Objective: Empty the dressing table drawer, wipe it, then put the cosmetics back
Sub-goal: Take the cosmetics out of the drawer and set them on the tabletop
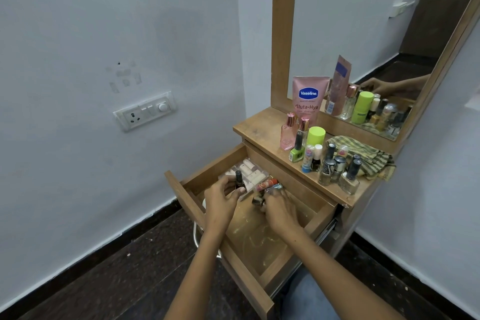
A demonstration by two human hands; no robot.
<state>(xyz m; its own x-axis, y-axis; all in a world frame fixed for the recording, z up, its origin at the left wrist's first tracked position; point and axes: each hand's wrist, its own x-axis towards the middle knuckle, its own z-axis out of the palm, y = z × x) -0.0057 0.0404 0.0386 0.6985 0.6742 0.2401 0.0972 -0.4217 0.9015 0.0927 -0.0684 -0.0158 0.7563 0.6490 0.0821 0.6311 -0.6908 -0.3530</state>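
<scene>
Left hand: the left hand (220, 199) is curling its fingers and thumb round a small dark nail polish bottle (239, 181), holding it upright over the far left part of the drawer.
Right hand: the right hand (276, 205) is reaching into the drawer with fingers bent, gripping a small dark, shiny bottle (258, 200) lying on its side; its fingertips are also touching a cluster of tubes (267, 184), one orange-capped.
Drawer: the wooden drawer (179, 189) is standing pulled out from under the bench, its floor lined with a glossy, crinkled sheet that is catching the light.
Far left corner of drawer: a clear plastic tray of pale, cylindrical lipsticks (250, 171) is sitting just beyond the left hand.
Bench: the wooden bench (257, 127) is carrying the cosmetics already taken out, among them a pink Vaseline tube (309, 97) standing against the mirror and a pink glass perfume bottle (288, 134).
Front edge of bench: glass nail polish bottles (337, 169) with dark caps are clustering together.
Right end of bench: a striped green cloth (371, 156) is lying crumpled behind the bottles.
</scene>
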